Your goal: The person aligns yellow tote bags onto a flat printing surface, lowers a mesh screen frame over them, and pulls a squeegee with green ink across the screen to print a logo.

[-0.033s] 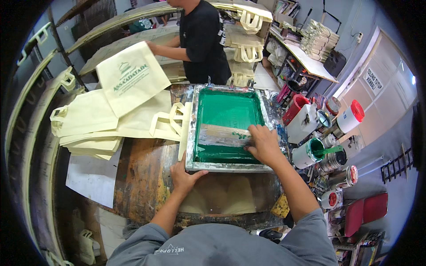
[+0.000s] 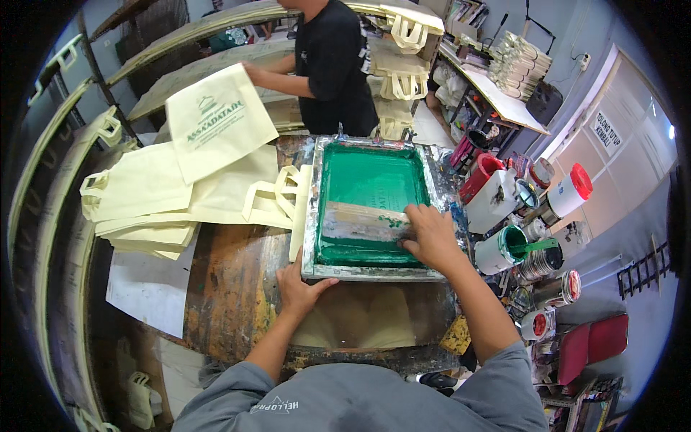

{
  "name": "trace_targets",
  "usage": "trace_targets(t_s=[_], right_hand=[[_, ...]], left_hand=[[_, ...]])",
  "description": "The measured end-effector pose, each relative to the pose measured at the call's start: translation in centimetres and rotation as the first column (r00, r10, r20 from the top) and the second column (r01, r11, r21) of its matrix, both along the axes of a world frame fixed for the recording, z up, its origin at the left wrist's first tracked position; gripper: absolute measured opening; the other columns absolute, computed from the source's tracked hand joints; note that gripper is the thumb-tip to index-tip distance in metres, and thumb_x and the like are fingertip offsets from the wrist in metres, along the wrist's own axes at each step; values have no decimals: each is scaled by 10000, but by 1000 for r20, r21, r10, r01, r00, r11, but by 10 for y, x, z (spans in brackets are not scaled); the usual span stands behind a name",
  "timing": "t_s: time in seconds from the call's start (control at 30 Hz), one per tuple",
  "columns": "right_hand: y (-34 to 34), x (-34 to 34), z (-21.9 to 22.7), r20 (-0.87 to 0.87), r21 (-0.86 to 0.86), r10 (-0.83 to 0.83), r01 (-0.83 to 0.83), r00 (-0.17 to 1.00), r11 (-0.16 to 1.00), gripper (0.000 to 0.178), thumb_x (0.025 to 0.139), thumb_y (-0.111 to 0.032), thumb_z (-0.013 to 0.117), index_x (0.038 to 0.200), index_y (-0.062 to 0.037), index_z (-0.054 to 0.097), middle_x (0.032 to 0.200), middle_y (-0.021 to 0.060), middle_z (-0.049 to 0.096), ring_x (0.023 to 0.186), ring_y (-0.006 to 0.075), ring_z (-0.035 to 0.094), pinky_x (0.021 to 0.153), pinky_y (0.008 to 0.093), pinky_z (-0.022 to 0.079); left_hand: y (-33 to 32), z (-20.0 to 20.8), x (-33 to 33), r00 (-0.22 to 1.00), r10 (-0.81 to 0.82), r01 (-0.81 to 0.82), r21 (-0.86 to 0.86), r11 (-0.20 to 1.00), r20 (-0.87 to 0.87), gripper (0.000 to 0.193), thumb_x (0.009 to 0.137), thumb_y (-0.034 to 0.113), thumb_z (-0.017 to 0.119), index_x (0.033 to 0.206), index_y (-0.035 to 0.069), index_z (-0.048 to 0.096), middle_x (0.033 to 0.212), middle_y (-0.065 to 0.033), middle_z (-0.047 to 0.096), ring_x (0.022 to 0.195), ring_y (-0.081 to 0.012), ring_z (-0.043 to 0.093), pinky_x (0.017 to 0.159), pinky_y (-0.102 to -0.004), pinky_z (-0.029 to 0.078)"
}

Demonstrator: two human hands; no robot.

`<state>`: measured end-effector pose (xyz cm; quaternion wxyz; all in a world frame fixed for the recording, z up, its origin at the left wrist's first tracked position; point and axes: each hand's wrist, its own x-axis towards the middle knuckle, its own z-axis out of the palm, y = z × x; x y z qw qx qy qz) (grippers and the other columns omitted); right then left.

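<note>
A screen-printing frame [image 2: 309, 216] lies on the worktable, its mesh covered with green ink [image 2: 374, 173]. My right hand [image 2: 435, 237] is closed round the right end of a wide wooden squeegee [image 2: 360, 219], which rests across the lower part of the mesh. With my left hand [image 2: 302, 286] I hold the frame's near left corner, the thumb lying along its near edge. A cream cloth bag [image 2: 237, 209] extends toward the frame's left side, its handles [image 2: 277, 198] beside the frame. My fingers partly hide the squeegee's right end.
Left of the frame is a stack of cream bags [image 2: 144, 187]. Across the table a co-worker [image 2: 335, 72] holds up a printed bag [image 2: 223, 122]. Ink tubs and cans [image 2: 497, 252] crowd the right side. Curved racks [image 2: 43, 237] with bags stand at left.
The co-worker and the bag they hold have shifted slightly to the right. My right hand has moved very slightly right; my left hand and the frame look almost the same.
</note>
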<state>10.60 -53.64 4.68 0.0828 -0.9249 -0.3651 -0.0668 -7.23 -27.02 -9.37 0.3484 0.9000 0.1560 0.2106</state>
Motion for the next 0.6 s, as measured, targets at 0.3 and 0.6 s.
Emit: trace_targets(t_s=[0.3, 0.6], right_hand=[[8, -30, -63, 155, 4, -20, 20, 988, 1000, 438, 760, -135, 831, 1135, -143, 603, 1025, 74, 590, 1028, 293, 579, 914, 493, 392], [85, 180, -87, 321, 58, -43, 26, 946, 998, 519, 818, -240, 848, 1283, -157, 633, 1182, 67, 665, 1092, 298, 638, 917, 536, 425]], left_hand=[[-3, -10, -5, 994, -19, 18, 8, 1000, 109, 1147, 641, 481, 983, 1565, 10, 494, 1112, -104, 732, 981, -321, 606, 947, -436, 411], [7, -15, -2, 999, -26, 21, 124, 992, 32, 1163, 622, 624, 940, 1536, 21, 547, 1142, -111, 716, 988, -293, 594, 929, -431, 404]])
